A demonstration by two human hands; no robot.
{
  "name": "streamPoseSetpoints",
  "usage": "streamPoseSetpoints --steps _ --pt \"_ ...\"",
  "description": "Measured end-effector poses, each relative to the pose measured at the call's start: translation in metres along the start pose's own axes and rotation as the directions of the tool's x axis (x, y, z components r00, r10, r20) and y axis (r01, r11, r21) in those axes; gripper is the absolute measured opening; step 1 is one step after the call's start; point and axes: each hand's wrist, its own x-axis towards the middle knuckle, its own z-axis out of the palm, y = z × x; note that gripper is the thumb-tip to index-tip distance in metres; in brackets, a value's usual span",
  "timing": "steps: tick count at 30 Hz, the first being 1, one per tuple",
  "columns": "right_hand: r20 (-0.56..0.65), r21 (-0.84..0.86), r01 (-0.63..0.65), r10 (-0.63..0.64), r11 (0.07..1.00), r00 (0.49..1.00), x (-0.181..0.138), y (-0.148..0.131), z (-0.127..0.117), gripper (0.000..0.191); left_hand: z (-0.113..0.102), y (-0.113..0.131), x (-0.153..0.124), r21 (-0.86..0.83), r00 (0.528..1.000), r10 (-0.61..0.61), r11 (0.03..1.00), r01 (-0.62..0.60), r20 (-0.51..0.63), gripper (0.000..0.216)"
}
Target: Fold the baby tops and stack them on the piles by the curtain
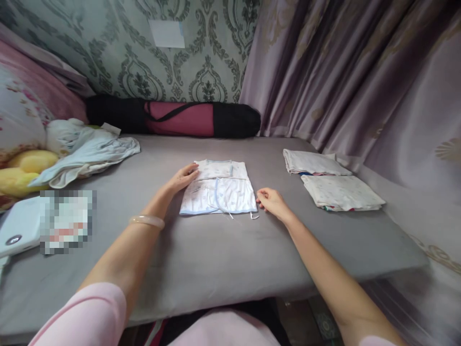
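A small white baby top [234,194] with blue trim lies on the grey bed sheet, its upper part folded over into a smaller panel. Thin tie strings trail from its lower edge. My left hand [184,177] rests with fingers stretched on the top's upper left edge; a pale bangle circles that wrist. Just beside the lower right side of the garment is my right hand [272,203], its fingers curled and thumb close to the forefinger. Whether anything sits between those fingertips is hidden.
Two folded cloth bundles, a rear one [313,162] and a nearer one [342,193], lie at right. A black and maroon long bag [180,117] lines the wall. On the left are crumpled light-blue clothes [90,154], a yellow plush [29,170] and a white device [23,226].
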Motion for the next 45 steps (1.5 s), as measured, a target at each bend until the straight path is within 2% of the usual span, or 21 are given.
streamPoseSetpoints --steps 3,6,9,12,16,20,23,26,29,31,33,35,38,40,45 --pt "0.047 -0.04 0.049 -0.047 0.998 0.998 -0.007 -0.001 0.002 0.017 -0.008 0.002 -0.014 0.088 0.993 -0.102 0.99 0.108 -0.066 0.059" --pt "0.057 -0.124 0.12 -0.113 0.985 0.992 -0.012 -0.002 0.002 0.024 -0.015 0.007 -0.036 0.193 0.971 -0.206 0.955 0.227 -0.124 0.06" --pt "0.094 -0.145 0.178 -0.166 0.973 0.982 -0.015 -0.002 0.001 0.038 -0.019 0.014 -0.064 0.251 0.955 -0.293 0.922 0.295 -0.048 0.064" --pt "0.147 -0.116 0.251 -0.234 0.961 0.961 -0.016 -0.001 0.001 0.04 -0.02 0.022 -0.089 0.276 0.954 -0.298 0.919 0.282 0.018 0.071" --pt "0.208 -0.093 0.331 -0.307 0.939 0.929 -0.02 -0.002 -0.002 0.026 -0.018 0.031 -0.108 0.195 0.955 -0.267 0.951 0.24 0.128 0.074" --pt "0.271 -0.132 0.408 -0.363 0.903 0.891 -0.027 -0.005 -0.012 0.036 -0.019 0.044 -0.114 0.008 0.962 -0.199 0.98 0.201 0.188 0.063" --pt "0.321 -0.16 0.557 -0.491 0.815 0.81 -0.031 -0.003 -0.019 0.047 -0.025 0.052 -0.118 -0.045 0.959 -0.195 0.977 0.208 0.205 0.053" --pt "0.313 -0.24 0.692 -0.621 0.681 0.719 -0.03 0.001 -0.021 0.046 -0.029 0.051 -0.124 0.009 0.957 -0.102 0.995 0.104 0.273 0.05" --pt "0.288 -0.414 0.744 -0.7 0.524 0.653 -0.026 0.003 -0.017 0.041 -0.026 0.04 -0.128 0.156 0.969 0.076 0.981 -0.114 0.233 0.048" --pt "0.267 -0.526 0.737 -0.74 0.425 0.617 -0.023 0.003 -0.013 0.034 -0.022 0.03 -0.127 0.314 0.963 0.211 0.914 -0.256 0.171 0.043" --pt "0.265 -0.585 0.741 -0.786 0.33 0.559 -0.019 0.003 -0.011 0.027 -0.018 0.022 -0.124 0.472 0.934 0.322 0.806 -0.358 0.158 0.035" --pt "0.286 -0.571 0.782 -0.833 0.249 0.474 -0.015 0.004 -0.011 0.025 -0.016 0.018 -0.121 0.577 0.897 0.403 0.694 -0.43 0.183 0.031" --pt "0.322 -0.473 0.861 -0.872 0.189 0.368 -0.008 0.009 -0.015 0.029 -0.02 0.019 -0.119 0.591 0.834 0.478 0.601 -0.539 0.275 0.032" --pt "0.326 -0.418 0.886 -0.877 0.2 0.352 -0.005 0.012 -0.019 0.029 -0.025 0.022 -0.119 0.55 0.809 0.487 0.597 -0.584 0.33 0.034" --pt "0.3 -0.353 0.892 -0.868 0.283 0.395 -0.008 0.014 -0.028 0.03 -0.034 0.033 -0.125 0.496 0.809 0.483 0.639 -0.588 0.336 0.033"
